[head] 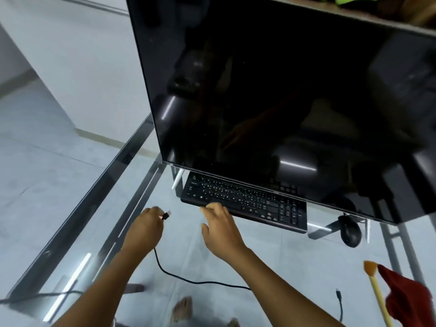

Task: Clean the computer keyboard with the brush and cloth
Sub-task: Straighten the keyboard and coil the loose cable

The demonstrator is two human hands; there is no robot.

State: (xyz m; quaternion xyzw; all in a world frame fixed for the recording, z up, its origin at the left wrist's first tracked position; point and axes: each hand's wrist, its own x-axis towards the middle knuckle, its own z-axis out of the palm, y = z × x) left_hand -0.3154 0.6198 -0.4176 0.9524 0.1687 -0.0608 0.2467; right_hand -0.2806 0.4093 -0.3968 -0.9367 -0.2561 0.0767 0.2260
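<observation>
A black keyboard (pixel 247 201) lies on a glass desk (pixel 99 232), partly tucked under a large dark monitor (pixel 283 90). My left hand (pixel 145 230) pinches the USB plug (pixel 166 215) of a black cable (pixel 188 278) left of the keyboard. My right hand (pixel 220 223) rests with spread fingers on the keyboard's near left edge. A brush (pixel 375 286) with a pale yellow handle and orange bristles lies at the lower right, beside a red cloth (pixel 405 300).
A black mouse (pixel 351 233) sits right of the keyboard under the monitor's corner. A second loose cable end (pixel 339 297) lies near the brush. Bare feet (pixel 181 310) and a tiled floor show through the glass. Metal desk frame bars (pixel 77 220) run along the left.
</observation>
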